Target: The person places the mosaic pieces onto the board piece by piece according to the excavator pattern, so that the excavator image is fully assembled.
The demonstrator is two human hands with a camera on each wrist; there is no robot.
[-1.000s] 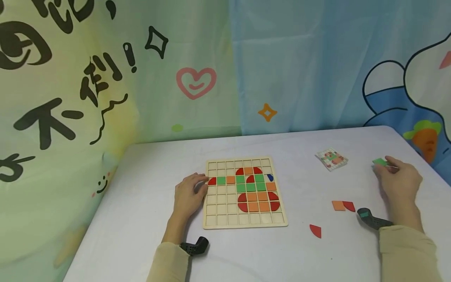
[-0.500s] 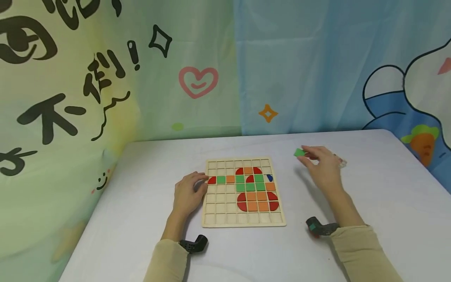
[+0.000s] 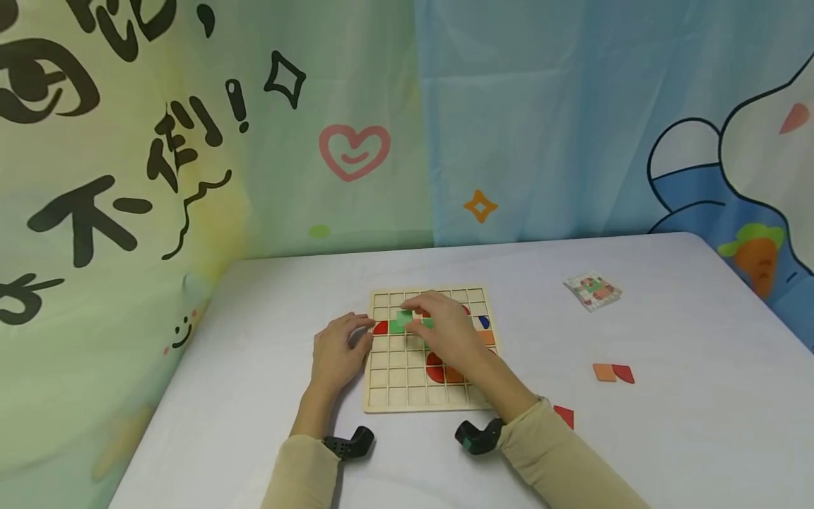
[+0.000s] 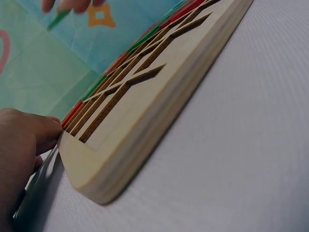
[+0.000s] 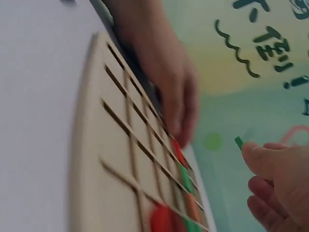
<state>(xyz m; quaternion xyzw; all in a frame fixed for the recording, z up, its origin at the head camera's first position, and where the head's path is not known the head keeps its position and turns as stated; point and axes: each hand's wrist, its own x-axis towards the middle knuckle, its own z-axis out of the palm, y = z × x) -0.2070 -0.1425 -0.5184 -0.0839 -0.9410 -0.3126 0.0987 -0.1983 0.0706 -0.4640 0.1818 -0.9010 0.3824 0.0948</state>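
Note:
My right hand (image 3: 450, 331) is over the wooden grid board (image 3: 397, 397), pinching a green square tile (image 3: 405, 315) between thumb and fingertips. In the right wrist view that tile (image 5: 238, 143) shows edge-on, held above the board. My left hand (image 3: 339, 355) rests at the board's left edge, its fingertips touching the rim beside a red quarter-round tile (image 3: 381, 327). The left wrist view has these fingers (image 4: 36, 126) at the board's edge. Red, orange and green tiles fill part of the grid, and a blue piece (image 3: 484, 322) lies at the right. My right hand hides several tiles.
Right of the board lie an orange square tile (image 3: 605, 372) and a red quarter-round tile (image 3: 624, 373), touching. Another red tile (image 3: 564, 416) is partly covered by my right sleeve. A stack of pattern cards (image 3: 593, 290) sits farther back on the white table (image 3: 687, 304).
My right hand has carried the green tile leftward from the table's right side, past the cards, to over the board. My left hand has stayed at the board's edge.

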